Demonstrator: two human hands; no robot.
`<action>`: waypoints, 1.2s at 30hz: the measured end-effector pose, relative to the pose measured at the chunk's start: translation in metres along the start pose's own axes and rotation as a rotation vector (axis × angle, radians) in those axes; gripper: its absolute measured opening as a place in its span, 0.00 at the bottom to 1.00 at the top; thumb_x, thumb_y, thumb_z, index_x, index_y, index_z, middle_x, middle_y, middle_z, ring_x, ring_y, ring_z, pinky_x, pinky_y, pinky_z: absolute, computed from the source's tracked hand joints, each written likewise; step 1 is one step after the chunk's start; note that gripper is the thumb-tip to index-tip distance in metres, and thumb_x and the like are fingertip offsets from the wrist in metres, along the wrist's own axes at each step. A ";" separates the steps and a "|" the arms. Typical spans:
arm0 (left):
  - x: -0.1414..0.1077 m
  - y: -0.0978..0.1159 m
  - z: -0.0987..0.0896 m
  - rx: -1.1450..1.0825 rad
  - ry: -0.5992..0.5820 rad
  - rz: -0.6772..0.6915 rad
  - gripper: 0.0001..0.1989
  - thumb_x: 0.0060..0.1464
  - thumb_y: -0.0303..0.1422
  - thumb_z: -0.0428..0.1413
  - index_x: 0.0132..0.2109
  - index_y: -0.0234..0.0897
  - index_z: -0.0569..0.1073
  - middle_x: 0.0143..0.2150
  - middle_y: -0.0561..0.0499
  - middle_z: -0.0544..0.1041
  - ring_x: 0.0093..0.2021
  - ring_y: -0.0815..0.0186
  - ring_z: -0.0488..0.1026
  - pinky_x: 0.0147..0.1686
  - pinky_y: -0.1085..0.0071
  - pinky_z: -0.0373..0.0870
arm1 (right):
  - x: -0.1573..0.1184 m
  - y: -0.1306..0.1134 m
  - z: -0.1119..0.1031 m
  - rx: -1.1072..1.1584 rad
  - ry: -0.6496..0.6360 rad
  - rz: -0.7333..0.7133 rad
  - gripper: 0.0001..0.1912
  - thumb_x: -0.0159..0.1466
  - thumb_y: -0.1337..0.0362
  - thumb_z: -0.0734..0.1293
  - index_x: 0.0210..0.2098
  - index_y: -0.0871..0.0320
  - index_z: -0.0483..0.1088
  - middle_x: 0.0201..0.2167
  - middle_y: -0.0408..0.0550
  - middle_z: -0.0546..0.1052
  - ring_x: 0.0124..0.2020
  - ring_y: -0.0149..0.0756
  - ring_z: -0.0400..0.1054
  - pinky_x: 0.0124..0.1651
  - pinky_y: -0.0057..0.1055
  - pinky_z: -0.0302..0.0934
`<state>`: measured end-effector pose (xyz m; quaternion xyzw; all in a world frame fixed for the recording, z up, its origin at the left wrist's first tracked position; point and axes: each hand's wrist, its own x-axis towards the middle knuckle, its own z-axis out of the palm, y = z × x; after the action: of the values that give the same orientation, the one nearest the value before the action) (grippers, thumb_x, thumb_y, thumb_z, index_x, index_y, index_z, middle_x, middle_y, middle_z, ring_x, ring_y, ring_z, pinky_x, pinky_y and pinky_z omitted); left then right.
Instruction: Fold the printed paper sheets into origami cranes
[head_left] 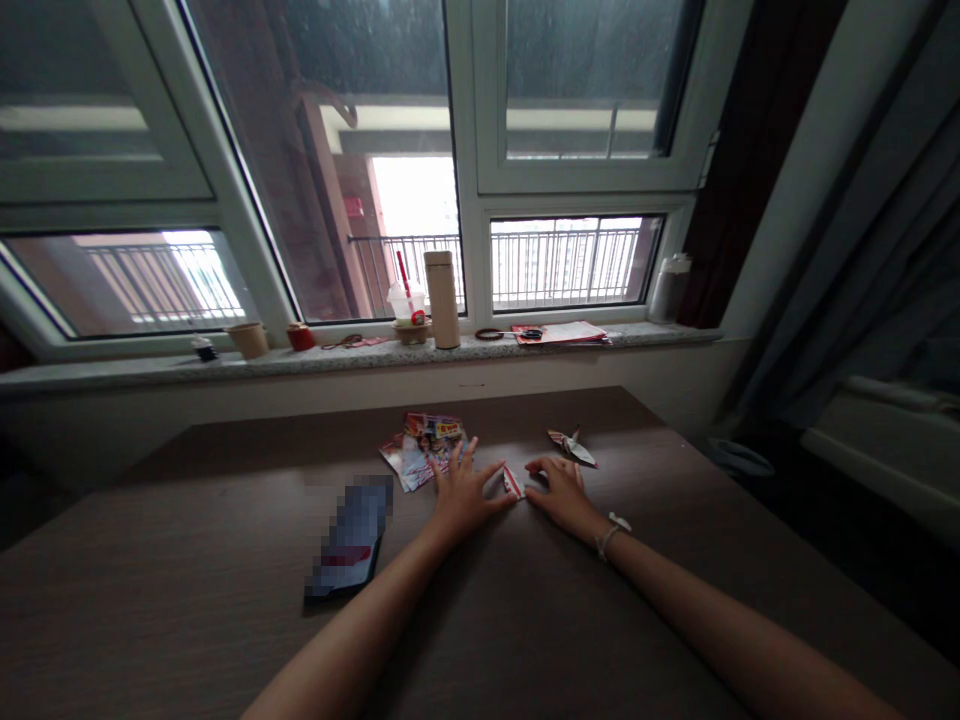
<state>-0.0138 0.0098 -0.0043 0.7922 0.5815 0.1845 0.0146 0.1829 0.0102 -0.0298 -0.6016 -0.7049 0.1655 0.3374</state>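
Observation:
A small red-and-white folded piece of paper is on the table between my two hands. My left hand holds its left side with thumb and index finger, the other fingers spread towards a pile of printed paper sheets. From the other side, my right hand has its thumb and bent fingers at the paper's right edge; a light bracelet circles that wrist. Just beyond the right hand lies a folded paper crane.
A phone, its screen blurred, lies left of my left forearm on the brown table. Along the windowsill stand a tan flask, a plastic cup with a red straw, a paper cup and a grey bottle.

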 end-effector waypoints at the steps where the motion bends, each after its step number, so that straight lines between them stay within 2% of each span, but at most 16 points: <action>1: 0.000 0.001 0.000 -0.009 0.015 0.022 0.28 0.50 0.53 0.60 0.58 0.60 0.71 0.71 0.48 0.56 0.70 0.43 0.47 0.63 0.33 0.34 | 0.000 0.000 0.000 0.003 0.001 -0.001 0.16 0.57 0.61 0.69 0.45 0.52 0.71 0.45 0.47 0.75 0.50 0.44 0.62 0.55 0.40 0.52; 6: -0.001 0.006 0.005 -0.066 0.033 0.084 0.10 0.54 0.44 0.62 0.44 0.59 0.80 0.68 0.53 0.61 0.69 0.49 0.51 0.65 0.36 0.36 | 0.000 -0.001 0.000 0.006 0.009 -0.004 0.16 0.57 0.63 0.69 0.46 0.54 0.71 0.46 0.48 0.75 0.51 0.45 0.62 0.55 0.40 0.51; 9: -0.003 0.009 0.006 -0.088 0.017 0.085 0.06 0.54 0.41 0.62 0.40 0.58 0.81 0.66 0.56 0.64 0.68 0.51 0.52 0.65 0.36 0.34 | 0.000 -0.002 -0.001 0.000 0.008 -0.006 0.16 0.57 0.63 0.69 0.46 0.54 0.72 0.46 0.49 0.75 0.51 0.45 0.62 0.56 0.40 0.51; 14: -0.004 0.010 0.002 -0.097 -0.021 0.019 0.07 0.53 0.45 0.61 0.41 0.60 0.81 0.67 0.55 0.64 0.67 0.48 0.53 0.63 0.34 0.39 | -0.001 -0.003 -0.002 -0.001 -0.010 0.001 0.17 0.57 0.62 0.69 0.46 0.54 0.71 0.46 0.48 0.75 0.50 0.45 0.62 0.55 0.40 0.52; 23: -0.001 0.008 -0.004 -0.074 -0.062 -0.003 0.08 0.52 0.49 0.61 0.41 0.64 0.80 0.67 0.58 0.63 0.67 0.45 0.53 0.61 0.29 0.38 | -0.002 -0.005 -0.003 -0.016 -0.012 0.010 0.17 0.57 0.63 0.69 0.47 0.54 0.71 0.46 0.49 0.75 0.51 0.45 0.62 0.55 0.39 0.52; 33: 0.002 0.003 -0.006 -0.056 -0.076 -0.054 0.17 0.49 0.56 0.59 0.46 0.66 0.79 0.68 0.56 0.62 0.69 0.41 0.49 0.62 0.29 0.34 | -0.001 -0.005 -0.003 -0.022 -0.010 0.004 0.17 0.58 0.62 0.69 0.46 0.54 0.71 0.46 0.49 0.75 0.51 0.45 0.62 0.56 0.40 0.51; 36: 0.003 -0.001 -0.005 -0.045 -0.084 -0.082 0.23 0.46 0.59 0.59 0.50 0.68 0.76 0.69 0.54 0.60 0.69 0.39 0.49 0.61 0.29 0.32 | -0.001 -0.002 -0.001 -0.017 -0.006 -0.002 0.17 0.57 0.62 0.69 0.47 0.54 0.72 0.46 0.49 0.75 0.51 0.44 0.62 0.56 0.40 0.51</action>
<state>-0.0153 0.0116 0.0012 0.7742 0.6081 0.1633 0.0644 0.1821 0.0090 -0.0275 -0.6032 -0.7079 0.1610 0.3304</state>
